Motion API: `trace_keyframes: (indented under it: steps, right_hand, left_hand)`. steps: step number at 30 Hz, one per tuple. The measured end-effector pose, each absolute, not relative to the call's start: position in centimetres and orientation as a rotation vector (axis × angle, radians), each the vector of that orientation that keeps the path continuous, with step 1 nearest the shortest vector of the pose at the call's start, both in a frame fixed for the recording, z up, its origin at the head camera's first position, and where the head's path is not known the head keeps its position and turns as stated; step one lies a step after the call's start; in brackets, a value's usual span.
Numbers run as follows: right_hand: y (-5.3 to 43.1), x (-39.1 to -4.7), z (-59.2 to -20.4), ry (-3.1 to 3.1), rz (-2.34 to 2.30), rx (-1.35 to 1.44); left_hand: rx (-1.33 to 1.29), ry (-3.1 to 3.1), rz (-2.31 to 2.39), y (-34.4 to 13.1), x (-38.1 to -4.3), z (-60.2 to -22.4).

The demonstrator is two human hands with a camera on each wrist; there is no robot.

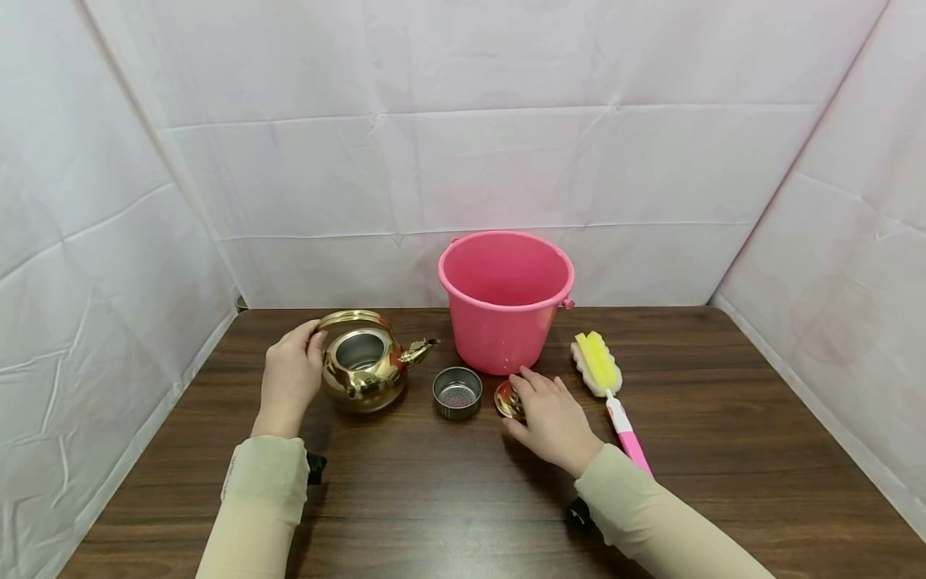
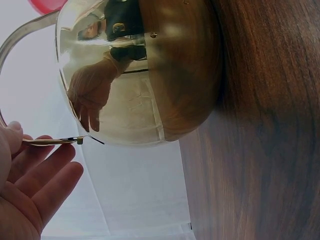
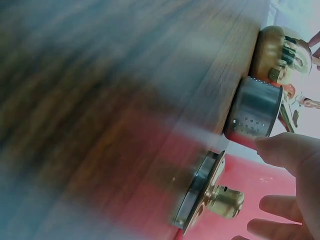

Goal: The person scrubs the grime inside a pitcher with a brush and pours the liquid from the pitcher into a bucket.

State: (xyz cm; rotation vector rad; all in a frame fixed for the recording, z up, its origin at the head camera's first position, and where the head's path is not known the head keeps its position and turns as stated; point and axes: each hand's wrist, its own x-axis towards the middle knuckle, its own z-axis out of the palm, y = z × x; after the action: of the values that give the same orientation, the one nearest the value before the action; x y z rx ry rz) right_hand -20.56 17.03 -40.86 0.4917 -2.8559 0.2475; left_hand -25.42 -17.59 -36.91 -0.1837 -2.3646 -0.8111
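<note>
A gold teapot stands uncovered on the wooden table, its spout pointing right. My left hand pinches the rear of its raised handle between thumb and fingers. To the right, my right hand hovers over the gold lid, which lies knob up on the table. In the right wrist view the thumb and fingers are spread, apart from the knob. Between teapot and lid sits a round metal strainer with small holes, near the right thumb in that view.
A pink bucket stands behind the strainer and lid. Right of it lies a brush with a yellow and white sponge head and a pink handle, partly behind the right forearm. White sheets enclose the table's back and sides.
</note>
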Motion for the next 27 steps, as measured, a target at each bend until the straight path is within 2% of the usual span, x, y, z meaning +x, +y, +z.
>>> trace_keyframes:
  steps: [27]
  right_hand:
    - [19.3,-20.2,-41.1,-2.865,0.274,0.381]
  left_hand:
    - [-0.153,-2.377,-0.811,-17.5,-25.4,-36.9]
